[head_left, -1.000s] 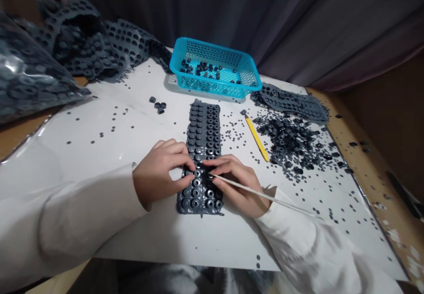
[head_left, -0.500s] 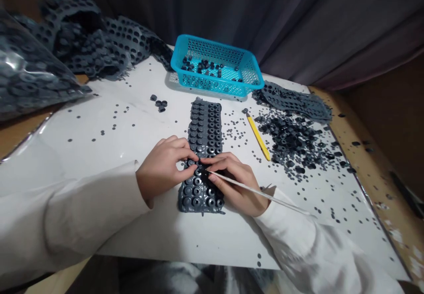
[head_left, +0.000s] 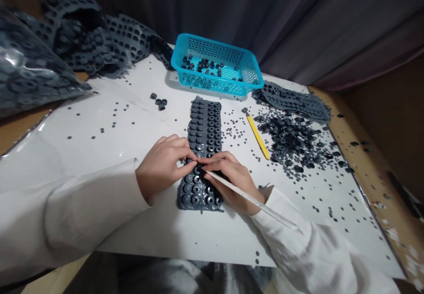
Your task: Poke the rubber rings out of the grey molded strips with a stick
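A dark grey molded rubber sheet (head_left: 207, 122) with rows of round, ring-like parts lies lengthwise in front of me on the white tabletop. My left hand (head_left: 165, 159) reaches over its left edge, thumb and forefinger pinched together at a row near the middle. What is between those fingertips is hidden. My right hand (head_left: 233, 177) rests over the sheet's right side, its fingers closed round a thin white stick-like tool (head_left: 251, 200). The tool slants back over my right wrist. Its working end is hidden by the fingers, whose tips meet those of my left hand.
A blue mesh basket (head_left: 217, 88) holding small black pieces stands behind the sheet. To the right are a yellow-handled tool (head_left: 258, 137), a heap of black bits (head_left: 294, 141) and another rubber sheet (head_left: 294, 102). At left lie a filled clear bag (head_left: 36, 73) and punched sheets (head_left: 126, 38).
The white tool's back end has swung down and left a little, with my right hand shifting slightly left. My left hand stays pinched at nearly the same place on the sheet.
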A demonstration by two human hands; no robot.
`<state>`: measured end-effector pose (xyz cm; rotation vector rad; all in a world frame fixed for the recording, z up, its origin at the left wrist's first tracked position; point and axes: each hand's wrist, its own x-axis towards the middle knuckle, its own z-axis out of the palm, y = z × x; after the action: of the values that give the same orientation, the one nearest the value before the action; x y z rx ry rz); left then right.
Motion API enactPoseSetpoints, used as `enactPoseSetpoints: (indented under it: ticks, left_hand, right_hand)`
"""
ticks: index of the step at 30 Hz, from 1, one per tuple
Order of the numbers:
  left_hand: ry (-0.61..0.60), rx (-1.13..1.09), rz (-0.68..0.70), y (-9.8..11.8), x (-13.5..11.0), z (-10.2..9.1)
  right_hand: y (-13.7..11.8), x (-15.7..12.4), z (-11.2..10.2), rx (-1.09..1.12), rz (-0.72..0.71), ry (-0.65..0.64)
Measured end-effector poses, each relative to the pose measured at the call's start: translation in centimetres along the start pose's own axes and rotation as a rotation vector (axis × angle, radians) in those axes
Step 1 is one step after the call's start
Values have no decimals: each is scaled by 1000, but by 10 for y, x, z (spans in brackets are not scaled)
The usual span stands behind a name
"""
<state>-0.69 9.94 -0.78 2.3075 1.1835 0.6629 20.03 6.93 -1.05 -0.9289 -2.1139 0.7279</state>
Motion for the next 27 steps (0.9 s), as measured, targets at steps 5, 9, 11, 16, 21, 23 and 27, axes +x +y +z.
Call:
enactPoseSetpoints:
  ticks: [5, 9, 11, 16, 21, 23, 27]
  left_hand:
    - [1, 4, -3, 0, 0, 1]
    - [1, 1, -11, -1, 0, 1]
    - [0, 1, -16, -1, 0, 1]
    - [-2, 10, -10, -1, 0, 1]
    - [56, -40, 28, 2, -1, -1]
    - [77, -70, 61, 4, -2, -2]
    - [33, -54, 86, 5, -4, -4]
  right_hand:
    - [3, -1, 1, -171, -110, -48]
    - [4, -1, 1, -329, -185, -71]
    - [5, -2, 1, -360, -198, -81]
    - [7, -4, 3, -346, -166, -104]
    - [-1, 0, -3, 3, -7, 45]
    - [-4, 1, -6, 113, 47, 65]
    - [-5, 2, -11, 180, 16, -6]
